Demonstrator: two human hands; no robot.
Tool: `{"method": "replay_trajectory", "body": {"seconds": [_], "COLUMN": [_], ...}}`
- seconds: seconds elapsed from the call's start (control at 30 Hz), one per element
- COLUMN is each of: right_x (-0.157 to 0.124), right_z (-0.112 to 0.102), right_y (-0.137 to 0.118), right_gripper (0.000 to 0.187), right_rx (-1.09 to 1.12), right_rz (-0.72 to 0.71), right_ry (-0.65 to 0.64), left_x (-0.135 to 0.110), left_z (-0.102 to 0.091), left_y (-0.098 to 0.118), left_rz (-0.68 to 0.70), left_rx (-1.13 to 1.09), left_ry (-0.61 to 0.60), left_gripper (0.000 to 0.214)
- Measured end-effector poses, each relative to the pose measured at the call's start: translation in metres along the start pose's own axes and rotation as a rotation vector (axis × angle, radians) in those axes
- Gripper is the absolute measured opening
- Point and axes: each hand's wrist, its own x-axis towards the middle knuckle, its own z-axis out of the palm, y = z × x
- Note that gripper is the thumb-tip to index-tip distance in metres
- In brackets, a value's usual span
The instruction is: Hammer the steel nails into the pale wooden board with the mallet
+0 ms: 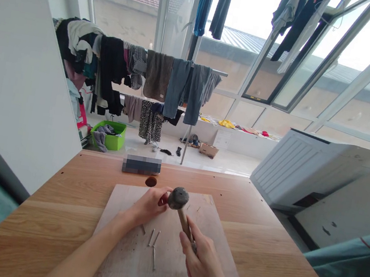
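My right hand [200, 253] is wrapped round the wooden handle of a hammer [178, 198], whose dark, rounded head is raised over the board. Just left of that head, my left hand [150, 205] has its fingers pinched together above the board. What they hold, if anything, is hidden. The worn, pale wooden board [118, 268] lies under both hands. On it, between my forearms, are several loose nails [154, 259]. A short thin piece [143, 229] shows under my left wrist. Small thin nails [198, 209] seem to stand in the board's far right part.
The board rests on a wooden table [258, 253] with a round hole [151, 182] near its far edge. A dark blurred box [142, 165] sits behind that hole. Beyond are a laundry rack [213, 72], a green basket [114, 139] and a white appliance [292, 169] at right.
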Motion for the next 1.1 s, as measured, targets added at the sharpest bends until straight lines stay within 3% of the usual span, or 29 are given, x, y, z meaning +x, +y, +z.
{"method": "replay_trajectory", "body": {"seconds": [0.1, 0.2, 0.33, 0.47, 0.63, 0.8, 0.9, 1.03, 1.1], "right_x": [-0.002, -0.008, -0.023, -0.034, -0.033, -0.029, -0.029, -0.029, -0.029], "right_z": [-0.002, -0.006, -0.013, -0.019, -0.024, -0.024, -0.023, -0.021, -0.019], "right_y": [0.001, 0.005, 0.02, 0.033, 0.036, 0.045, 0.053, 0.062, 0.065], "right_gripper": [0.056, 0.059, 0.064, 0.058, 0.053, 0.054, 0.056, 0.065, 0.073], "right_rx": [-0.019, -0.041, -0.052, -0.103, -0.131, -0.09, -0.06, -0.009, 0.02], "right_rz": [-0.024, -0.017, 0.051, -0.071, -0.1, -0.095, -0.057, 0.026, 0.078], "right_ry": [-0.001, -0.002, 0.027, 0.087, 0.092, 0.051, 0.045, 0.002, -0.017], "left_x": [0.0, -0.001, -0.015, -0.038, -0.048, -0.044, -0.038, -0.024, -0.021], "left_z": [-0.004, -0.019, -0.046, -0.048, -0.035, -0.037, -0.04, -0.036, -0.031], "left_y": [0.001, 0.01, 0.04, 0.067, 0.073, 0.07, 0.055, 0.019, 0.004], "left_rz": [-0.003, -0.005, -0.055, -0.029, 0.083, 0.095, 0.013, -0.077, -0.089], "left_rx": [0.03, 0.155, 0.344, 0.542, 0.687, 0.679, 0.478, 0.139, 0.074], "left_ry": [-0.022, -0.06, -0.333, -0.496, -0.489, -0.498, -0.387, -0.019, 0.077], "left_gripper": [0.041, 0.03, 0.023, 0.032, 0.013, 0.01, 0.011, 0.021, 0.02]}}
